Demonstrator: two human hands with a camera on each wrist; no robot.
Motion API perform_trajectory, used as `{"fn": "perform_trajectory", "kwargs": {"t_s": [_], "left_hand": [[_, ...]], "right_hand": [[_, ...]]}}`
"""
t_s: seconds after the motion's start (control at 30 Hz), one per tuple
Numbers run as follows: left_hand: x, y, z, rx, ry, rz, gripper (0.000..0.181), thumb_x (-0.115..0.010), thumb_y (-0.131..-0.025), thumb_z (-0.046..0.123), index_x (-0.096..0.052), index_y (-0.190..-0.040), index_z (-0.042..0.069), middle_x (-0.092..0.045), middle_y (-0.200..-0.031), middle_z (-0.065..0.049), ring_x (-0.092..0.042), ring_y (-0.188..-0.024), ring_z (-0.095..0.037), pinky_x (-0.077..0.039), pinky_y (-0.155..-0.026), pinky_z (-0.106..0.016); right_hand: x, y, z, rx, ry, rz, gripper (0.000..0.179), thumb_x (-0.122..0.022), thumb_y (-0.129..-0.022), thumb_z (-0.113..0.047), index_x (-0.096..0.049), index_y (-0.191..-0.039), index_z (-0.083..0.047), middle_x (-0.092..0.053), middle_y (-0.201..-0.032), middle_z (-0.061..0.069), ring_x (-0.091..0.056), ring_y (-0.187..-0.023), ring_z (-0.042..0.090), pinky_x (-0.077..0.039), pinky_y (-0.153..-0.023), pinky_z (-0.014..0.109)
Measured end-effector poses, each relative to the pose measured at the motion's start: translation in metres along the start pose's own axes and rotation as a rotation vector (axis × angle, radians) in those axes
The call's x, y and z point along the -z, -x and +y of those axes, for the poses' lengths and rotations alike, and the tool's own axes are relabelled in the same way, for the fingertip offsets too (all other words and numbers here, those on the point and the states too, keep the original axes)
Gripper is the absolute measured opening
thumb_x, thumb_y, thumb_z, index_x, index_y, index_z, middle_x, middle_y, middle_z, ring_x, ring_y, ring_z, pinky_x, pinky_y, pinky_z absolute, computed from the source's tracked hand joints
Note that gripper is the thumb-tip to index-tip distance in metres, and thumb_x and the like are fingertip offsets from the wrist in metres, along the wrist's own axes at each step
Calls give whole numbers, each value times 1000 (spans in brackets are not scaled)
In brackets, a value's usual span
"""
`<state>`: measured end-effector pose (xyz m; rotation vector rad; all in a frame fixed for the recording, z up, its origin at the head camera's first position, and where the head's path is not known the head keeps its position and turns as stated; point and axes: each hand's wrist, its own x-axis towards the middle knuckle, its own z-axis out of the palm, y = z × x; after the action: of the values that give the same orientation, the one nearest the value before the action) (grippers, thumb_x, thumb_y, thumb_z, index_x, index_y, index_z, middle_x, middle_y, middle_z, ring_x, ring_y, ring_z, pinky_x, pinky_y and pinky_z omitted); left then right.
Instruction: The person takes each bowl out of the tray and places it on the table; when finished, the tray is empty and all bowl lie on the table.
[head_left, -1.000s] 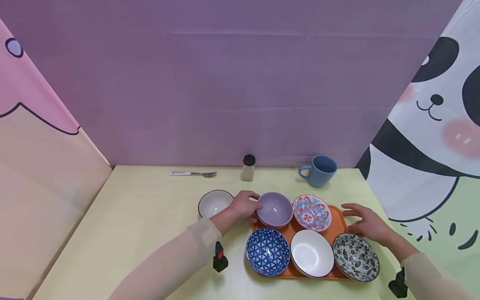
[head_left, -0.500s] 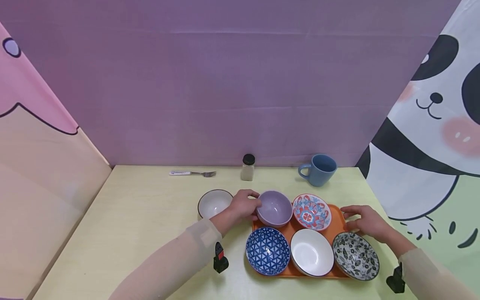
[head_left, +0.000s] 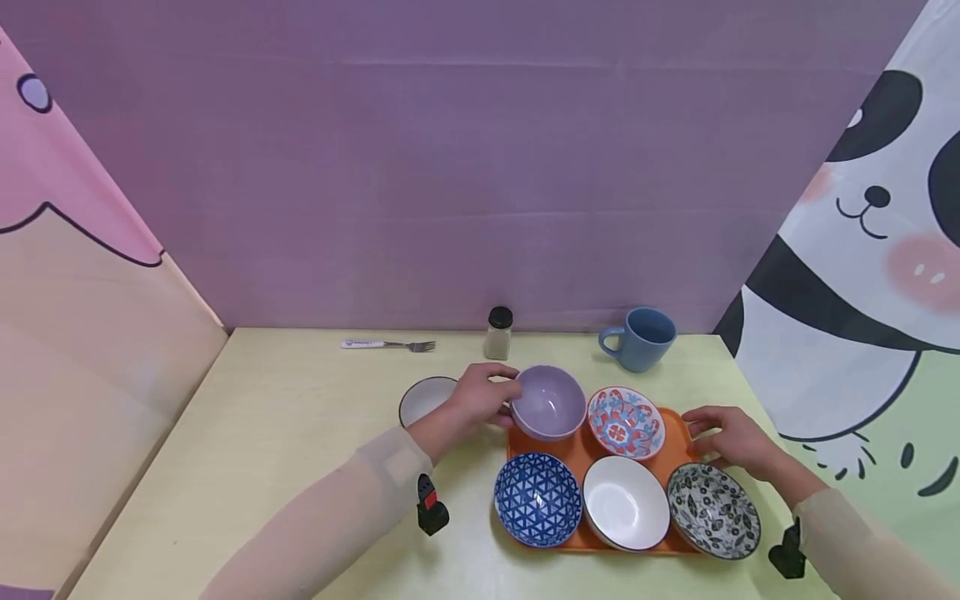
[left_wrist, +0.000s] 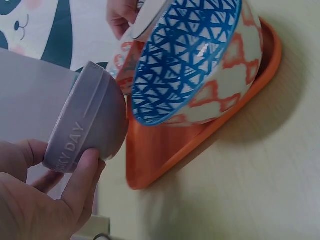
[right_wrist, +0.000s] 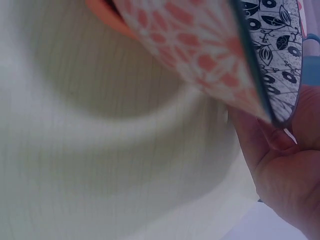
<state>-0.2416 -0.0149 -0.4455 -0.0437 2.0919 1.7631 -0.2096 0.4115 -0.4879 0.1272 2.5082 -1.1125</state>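
In the head view my left hand (head_left: pixel 480 395) grips the left side of a purple bowl (head_left: pixel 550 403), thumb at the rim and fingers below. The left wrist view shows this bowl (left_wrist: pixel 90 120) tilted and raised off the orange tray (left_wrist: pixel 150 160), with raised lettering on its side. My right hand (head_left: pixel 735 440) is at the tray's right edge, fingers loosely bent, beside a black-and-white floral bowl (head_left: pixel 714 510); whether it touches the tray is hidden. Also on the tray are a blue patterned bowl (head_left: pixel 537 500), a white bowl (head_left: pixel 626 503) and a red-and-blue flowered bowl (head_left: pixel 626 422).
A pale bowl with a dark rim (head_left: pixel 423 398) stands left of the tray, partly behind my left hand. Along the back lie a fork (head_left: pixel 387 345), a black-lidded shaker (head_left: pixel 498 333) and a blue mug (head_left: pixel 639 340). A purple backdrop (head_left: pixel 480 167) rises behind the table.
The purple bowl has risen a little, away from the tray, in my left hand. My right hand has barely shifted at the tray's edge; the other bowls stay put.
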Motion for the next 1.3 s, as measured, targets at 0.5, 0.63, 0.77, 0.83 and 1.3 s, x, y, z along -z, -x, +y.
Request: {"fn": "perform_trajectory", "kwargs": {"t_s": [0.5, 0.63, 0.77, 0.83, 1.3], "left_hand": [[48, 27, 11, -45, 42, 36, 41, -64, -94, 14, -66, -134, 7, -74, -107, -19, -75, -73, -23, -66, -70, -41], [66, 36, 11, -37, 23, 40, 41, -64, -95, 14, -65, -136, 9, -72, -113, -20, -75, -76, -24, -66, -72, -43], [88, 47, 8, -21, 33, 49, 42, -62, -96, 12, -63, -137, 7, -70, -116, -21, -75, -76, -23, -66, -70, -40], [101, 54, 6, -19, 44, 54, 43, -61, -96, 11, -62, -138, 5, -69, -116, -21, -75, -75, -22, -66, -68, -38], [185, 93, -11, -23, 76, 115, 57, -55, -100, 10, -44, -156, 8, -50, -141, -30, -76, -84, -24, -65, -80, -41]], "right_hand": [[-2, -3, 3, -31, 1, 11, 54, -69, -90, 0, -52, -141, 5, -59, -127, 28, -66, -98, 28, -65, -76, 43], [-3, -3, 4, -33, 2, 16, 53, -68, -91, 0, -52, -141, 5, -59, -127, 27, -66, -98, 27, -65, -75, 43], [-2, -4, 2, -28, 9, 16, 52, -69, -91, 0, -52, -141, 5, -59, -126, 27, -66, -96, 26, -65, -75, 43], [-1, -3, 1, -23, 13, 15, 53, -69, -91, -1, -52, -141, 5, -59, -126, 27, -65, -96, 25, -65, -75, 43], [-1, -3, 2, -11, 0, 19, 53, -71, -90, -2, -53, -140, 4, -61, -123, 24, -65, -94, 24, -65, -74, 42]]}}
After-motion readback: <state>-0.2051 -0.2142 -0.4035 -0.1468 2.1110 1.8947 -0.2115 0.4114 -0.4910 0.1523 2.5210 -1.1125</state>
